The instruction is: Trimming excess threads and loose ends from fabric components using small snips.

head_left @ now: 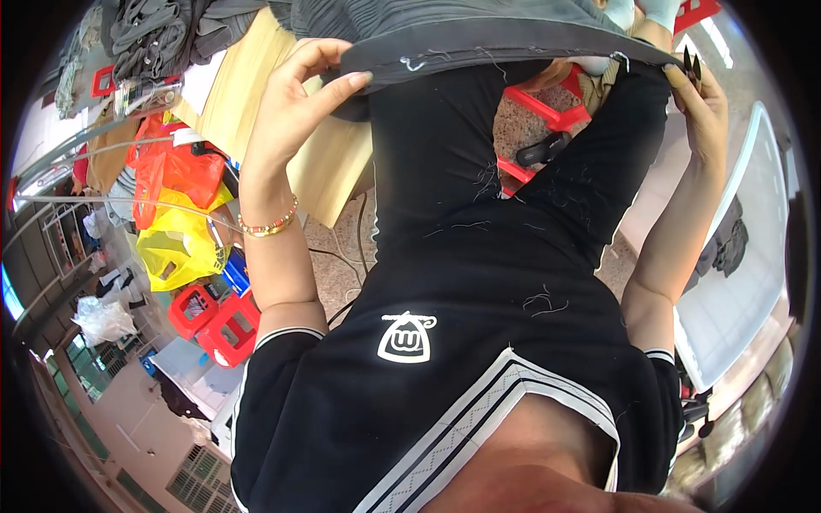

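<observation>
A dark grey pleated garment [479, 30] is stretched across the top of the view, its smooth band [513, 53] running between my hands. Short white threads hang from the band's lower edge. My left hand [312, 90] pinches the band's left end between thumb and fingers. At the other end, my right hand [705, 107] grips the band with the thumb in front. Two dark pointed tips, like those of thread snips [692, 67], stick up by the right hand's fingers; the rest of them is hidden.
Left of me stands a pale wooden tabletop [329, 171] with dark grey clothes [162, 38] piled beyond. Red and yellow plastic bags [180, 248] hang beside it, above red plastic stools [214, 325]. On my right is a white bin [735, 291] with dark cloth inside. Loose threads lie on my black clothes.
</observation>
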Demonstrator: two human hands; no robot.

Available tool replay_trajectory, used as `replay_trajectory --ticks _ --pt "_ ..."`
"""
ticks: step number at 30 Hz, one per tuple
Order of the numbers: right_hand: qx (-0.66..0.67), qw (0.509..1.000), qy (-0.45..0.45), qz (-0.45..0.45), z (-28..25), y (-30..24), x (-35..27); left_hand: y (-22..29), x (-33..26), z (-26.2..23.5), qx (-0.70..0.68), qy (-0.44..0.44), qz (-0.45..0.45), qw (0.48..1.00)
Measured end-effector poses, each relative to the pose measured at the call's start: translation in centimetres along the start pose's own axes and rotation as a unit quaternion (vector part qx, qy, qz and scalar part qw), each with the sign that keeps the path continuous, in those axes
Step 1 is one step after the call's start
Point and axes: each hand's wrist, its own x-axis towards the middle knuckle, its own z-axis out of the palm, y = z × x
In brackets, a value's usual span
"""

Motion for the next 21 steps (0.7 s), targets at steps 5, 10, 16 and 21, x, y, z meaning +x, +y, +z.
replay_trajectory --ticks 5,10,16,21 --pt "0.009 0.994 0.08 -0.069 0.5 -2.1 0.1 1.8 0.5 -1.0 0.165 0.059 0.148 0.973" --pt "0.004 0.964 0.161 -0.212 0.6 -4.7 -0.2 3.9 -1.0 -1.0 0.225 0.253 0.268 0.902" --pt "-0.085 0.951 0.193 -0.226 1.2 -2.8 -1.6 1.0 -2.0 0.5 0.275 0.25 0.346 0.861" --pt "-0.177 0.972 0.084 -0.131 1.4 3.1 -3.1 -1.8 -3.6 2.2 0.291 0.212 0.257 0.897"
